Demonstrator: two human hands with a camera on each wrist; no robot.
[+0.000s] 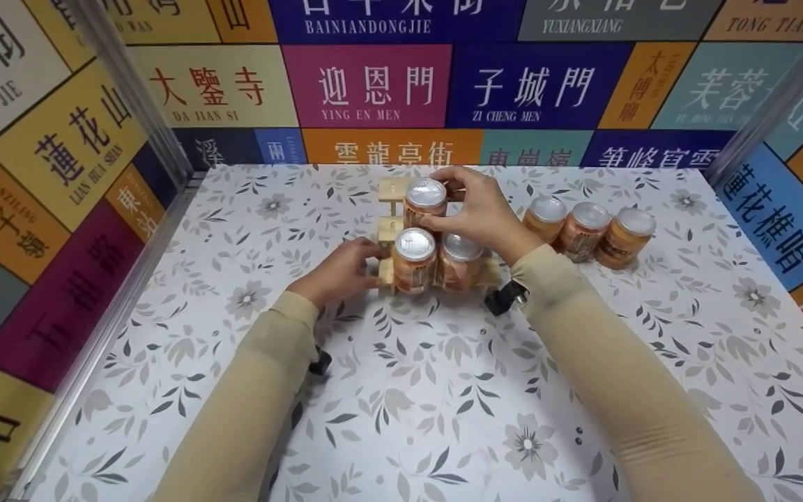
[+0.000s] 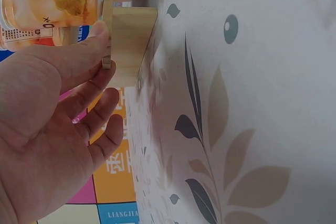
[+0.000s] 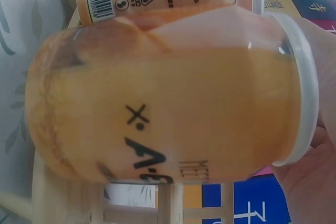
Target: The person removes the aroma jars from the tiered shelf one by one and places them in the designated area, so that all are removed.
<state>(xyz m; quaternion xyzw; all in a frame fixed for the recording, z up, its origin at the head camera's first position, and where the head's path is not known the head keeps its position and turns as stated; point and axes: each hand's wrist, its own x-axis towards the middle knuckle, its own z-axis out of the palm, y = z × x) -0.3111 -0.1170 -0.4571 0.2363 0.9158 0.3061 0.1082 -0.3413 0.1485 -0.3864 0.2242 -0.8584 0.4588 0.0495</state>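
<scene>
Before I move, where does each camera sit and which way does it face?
Head: worn on the head, facing forward and down at the white leaf-patterned table; tan sleeves, left grip and right grip show.
Left wrist: on that wrist, facing the edge of the pale wooden rack; left grip shows.
Right wrist: on that wrist, facing a clear cylindrical can with orange contents; part of the right grip shows behind.
Shared: head and left wrist both show the left grip pinching the rack.
</scene>
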